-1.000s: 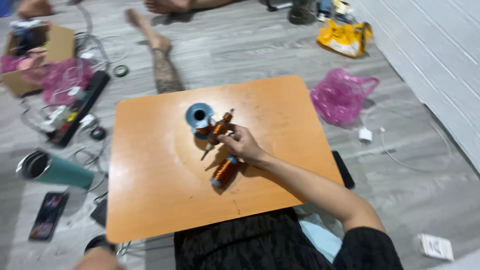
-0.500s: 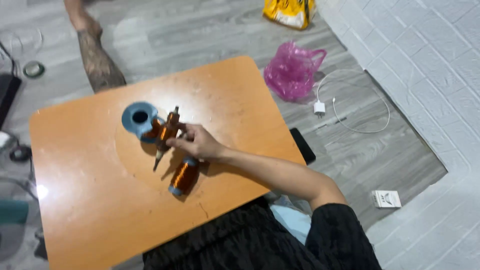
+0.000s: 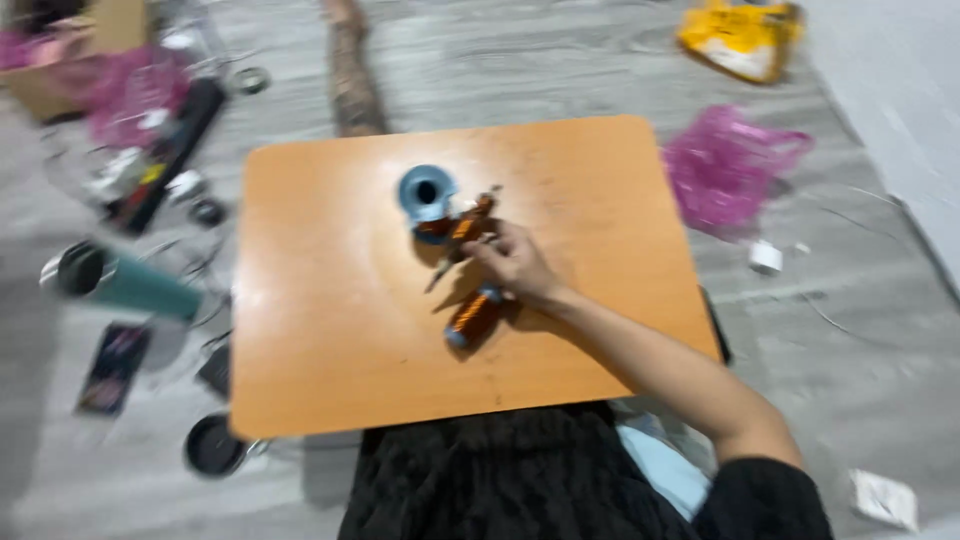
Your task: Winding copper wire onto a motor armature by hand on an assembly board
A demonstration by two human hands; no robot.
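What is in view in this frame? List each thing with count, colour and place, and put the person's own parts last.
low table: 1, orange top, centre of the grey floor
reel: 1, blue-grey with a dark hole, on the table beyond the hand
copper coil: 1, orange-brown, on the table, just below the hand
copper-wound part: 1, orange-brown, at the fingertips; too blurred to tell if gripped
plastic bags: 2, pink, one right of the table, one far left
yellow bag: 1, floor, top right
tumbler: 1, teal, lying on the floor left
phone: 1, dark, floor lower left
round lid: 1, black, floor by the table's near corner
another person's leg: 1, floor beyond the table
right hand: 1, on the table over the copper parts
left hand: not in view
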